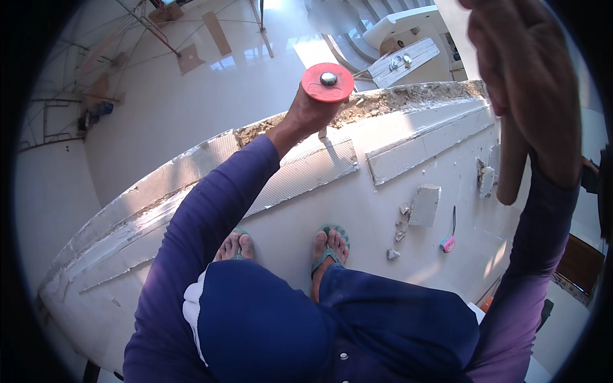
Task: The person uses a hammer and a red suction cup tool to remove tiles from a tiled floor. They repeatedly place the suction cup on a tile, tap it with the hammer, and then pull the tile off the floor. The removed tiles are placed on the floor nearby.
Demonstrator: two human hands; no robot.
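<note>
Chisel: upright, seen end-on from above; bright steel head at the centre of a round red guard; a short length of shank shows below the grip; tip not clearly made out.
Left hand: wrapped around the chisel just under the guard, at the upper middle of the view; arm stretched forward in a purple sleeve.
Handle: brown, hanging below the raised grip; far end out of view.
Right hand: raised at the upper right, blurred, gripping the handle; well apart from the chisel, to its right.
Rubble strip: brown, rough, broken; runs along the white ledge beside and behind the chisel, to the right of the left hand and partly behind it.
Ribbed slabs: white, lying along the near side of the rubble strip; one below the left hand, another to its right.
Loose chunk: pale, ribbed, on the white surface below the right-hand slab; crumbs just beside it.
Pink object: small, with a dark cord, right of the crumbs.
Feet: in green sandals, on the white surface, nearer the body than the slabs.
Plank: pale, beyond the ledge, bearing small items.
Boards: brown, on the lower floor at upper left.
</note>
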